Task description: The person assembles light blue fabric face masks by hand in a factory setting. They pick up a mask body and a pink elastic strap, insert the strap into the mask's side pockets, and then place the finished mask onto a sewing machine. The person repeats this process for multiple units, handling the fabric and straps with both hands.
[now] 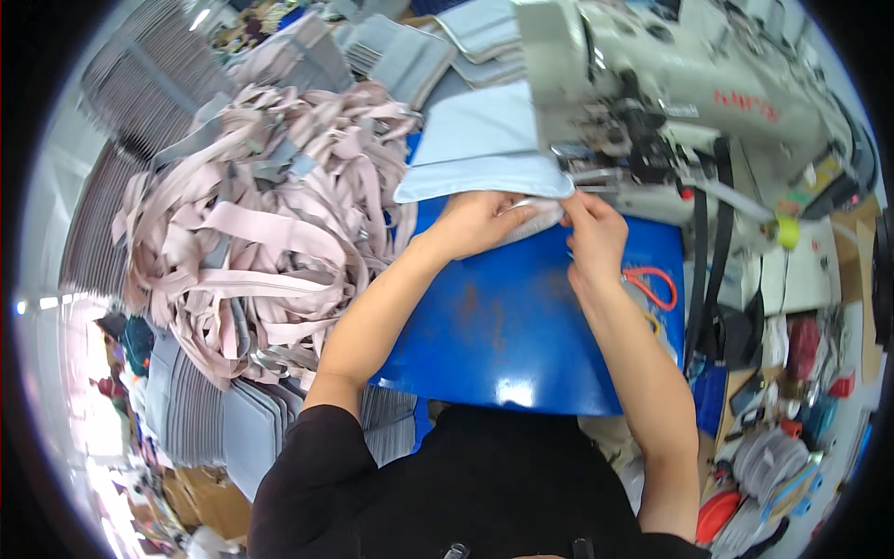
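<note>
A light blue padded fabric panel (484, 130) lies on the blue work table (494, 317), its far right side at the sewing machine (643, 112). My left hand (480, 224) is closed at the panel's near edge, fingers partly hidden under it. Between my hands shows a pale, folded, ribbed-looking bit of fabric (535, 219), against which my left thumb rests. At the panel's near right corner, my right hand (596, 233) pinches the edge between thumb and fingers. Close by my right wrist lies a red-handled tool (656, 287), perhaps scissors, partly covered by the forearm.
A large tangle of pink and grey fabric strips (270, 214) heaps up on the left. Stacks of grey-blue panels stand behind it (400, 56) and at the lower left (191, 401). Right of the table, dark straps (712, 242) hang by the machine, above clutter with thread spools (768, 461).
</note>
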Demonstrator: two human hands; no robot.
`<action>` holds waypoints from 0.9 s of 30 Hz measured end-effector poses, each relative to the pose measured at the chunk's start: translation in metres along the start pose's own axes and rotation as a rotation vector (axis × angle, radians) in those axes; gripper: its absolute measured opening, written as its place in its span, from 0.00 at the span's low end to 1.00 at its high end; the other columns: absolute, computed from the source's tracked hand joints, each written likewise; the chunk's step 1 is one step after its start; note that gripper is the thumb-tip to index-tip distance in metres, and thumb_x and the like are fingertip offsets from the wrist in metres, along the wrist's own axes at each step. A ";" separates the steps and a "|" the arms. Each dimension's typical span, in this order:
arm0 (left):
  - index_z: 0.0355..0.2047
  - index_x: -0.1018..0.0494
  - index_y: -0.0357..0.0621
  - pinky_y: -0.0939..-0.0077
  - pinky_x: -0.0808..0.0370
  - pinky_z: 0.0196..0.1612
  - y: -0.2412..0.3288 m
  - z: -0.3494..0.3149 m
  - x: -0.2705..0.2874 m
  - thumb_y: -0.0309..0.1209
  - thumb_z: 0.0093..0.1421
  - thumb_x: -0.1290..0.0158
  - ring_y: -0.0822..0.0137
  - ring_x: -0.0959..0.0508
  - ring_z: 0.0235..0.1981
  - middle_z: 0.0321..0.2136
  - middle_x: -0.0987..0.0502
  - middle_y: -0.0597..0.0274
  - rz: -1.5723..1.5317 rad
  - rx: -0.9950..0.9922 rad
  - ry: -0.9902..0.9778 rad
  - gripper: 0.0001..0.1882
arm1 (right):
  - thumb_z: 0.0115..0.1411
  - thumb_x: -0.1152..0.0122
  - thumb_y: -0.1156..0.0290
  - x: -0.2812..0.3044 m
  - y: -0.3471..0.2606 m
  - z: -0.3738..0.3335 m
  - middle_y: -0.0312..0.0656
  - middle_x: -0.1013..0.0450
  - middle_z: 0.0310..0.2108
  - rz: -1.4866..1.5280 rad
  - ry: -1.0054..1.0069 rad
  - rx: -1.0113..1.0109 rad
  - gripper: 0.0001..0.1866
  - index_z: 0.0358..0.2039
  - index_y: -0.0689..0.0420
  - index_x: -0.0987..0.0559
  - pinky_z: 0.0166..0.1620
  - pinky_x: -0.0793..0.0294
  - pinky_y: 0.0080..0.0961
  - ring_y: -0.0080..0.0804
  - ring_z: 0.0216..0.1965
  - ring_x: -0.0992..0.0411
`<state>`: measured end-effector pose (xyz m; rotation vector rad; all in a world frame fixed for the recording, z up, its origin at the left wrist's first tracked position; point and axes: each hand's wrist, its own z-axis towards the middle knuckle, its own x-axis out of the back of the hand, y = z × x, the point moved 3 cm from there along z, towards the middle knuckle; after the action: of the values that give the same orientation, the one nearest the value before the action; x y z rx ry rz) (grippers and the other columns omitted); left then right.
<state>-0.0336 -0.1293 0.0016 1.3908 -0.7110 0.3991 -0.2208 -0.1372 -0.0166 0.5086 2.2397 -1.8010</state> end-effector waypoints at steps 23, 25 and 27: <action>0.31 0.25 0.38 0.61 0.18 0.36 0.088 -0.052 -0.003 0.20 0.51 0.42 0.51 0.17 0.35 0.45 0.19 0.51 0.573 -0.574 0.075 0.06 | 0.56 0.31 0.67 0.007 -0.007 -0.002 0.44 0.21 0.30 -0.122 -0.023 -0.036 0.16 0.36 0.70 0.18 0.29 0.26 0.26 0.28 0.29 0.23; 0.30 0.26 0.38 0.62 0.19 0.35 0.109 -0.048 -0.015 0.19 0.51 0.43 0.51 0.17 0.34 0.42 0.18 0.52 0.634 -0.600 0.036 0.06 | 0.55 0.32 0.68 0.009 -0.013 -0.004 0.45 0.21 0.31 -0.173 -0.088 -0.071 0.15 0.34 0.69 0.18 0.29 0.26 0.28 0.30 0.31 0.24; 0.30 0.27 0.38 0.60 0.20 0.34 0.123 -0.045 -0.025 0.19 0.51 0.44 0.51 0.17 0.33 0.37 0.18 0.53 0.690 -0.551 0.010 0.05 | 0.54 0.33 0.69 0.008 -0.020 -0.006 0.45 0.22 0.31 -0.202 -0.173 -0.107 0.13 0.33 0.68 0.18 0.29 0.27 0.31 0.31 0.33 0.24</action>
<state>-0.1210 -0.0617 0.0764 0.5959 -1.1870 0.6833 -0.2361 -0.1339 -0.0006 0.1044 2.3196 -1.7281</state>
